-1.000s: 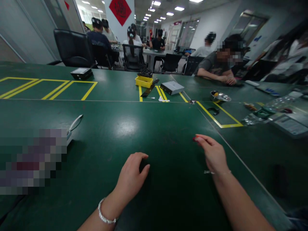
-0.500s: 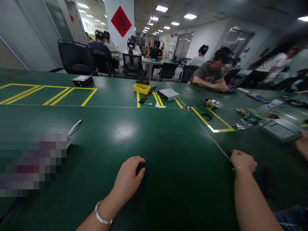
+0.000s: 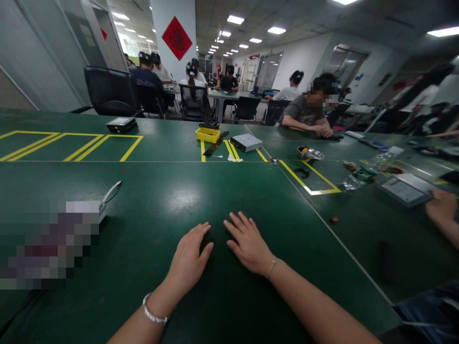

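My left hand (image 3: 190, 258) rests on the green table (image 3: 150, 210), palm down, fingers stretched forward and thumb apart. It holds nothing, and a light beaded bracelet (image 3: 153, 310) circles that wrist. Across a short gap lies my right hand (image 3: 251, 243), flat with its fingers spread and also without anything in it. A thin bracelet (image 3: 271, 267) is on the right wrist. Right of this hand, beyond the table seam, sits a small orange-red piece (image 3: 334, 220), too small to name.
At left lies a blurred-out flat object (image 3: 53, 243) with a white cable. Farther back are a yellow bin (image 3: 208, 134), a grey box (image 3: 245, 142), a metal bowl (image 3: 310, 153) and a plastic bottle (image 3: 355, 179). Another person's hand (image 3: 442, 205) touches a grey device (image 3: 405, 189) at right.
My right hand has moved left from the seam to beside my left hand, its fingers now spread. The orange-red piece shows near where it was. My left hand stays nearly in place.
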